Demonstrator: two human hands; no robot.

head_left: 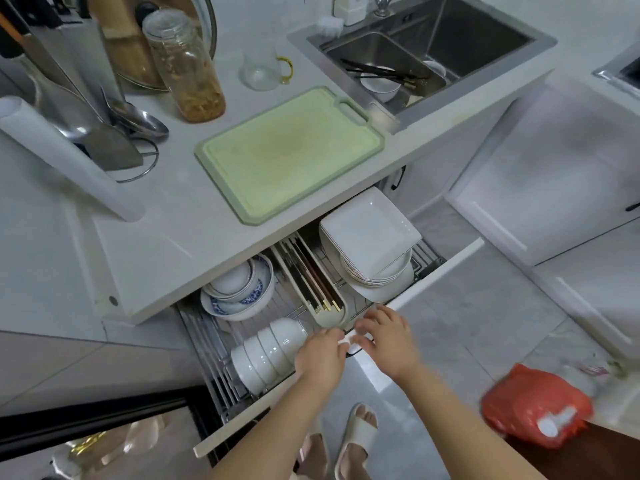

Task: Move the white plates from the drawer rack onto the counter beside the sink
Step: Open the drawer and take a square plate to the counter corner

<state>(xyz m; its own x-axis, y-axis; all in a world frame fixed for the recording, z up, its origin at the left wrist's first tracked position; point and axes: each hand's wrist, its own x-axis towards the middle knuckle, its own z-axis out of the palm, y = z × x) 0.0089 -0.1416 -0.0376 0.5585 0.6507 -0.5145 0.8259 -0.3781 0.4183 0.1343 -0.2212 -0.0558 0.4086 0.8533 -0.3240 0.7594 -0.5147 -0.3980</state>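
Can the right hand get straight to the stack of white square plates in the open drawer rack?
Probably yes. The right hand rests on the drawer front edge, and the stack of white square plates sits uncovered just beyond it. Only the counter overhang shades the far edge.

The bench (194, 216) edge hangs over the back of the white plates (370, 237), so the way in is from the front. The green board (291, 154) fills much of the bench by the sink (433, 39).
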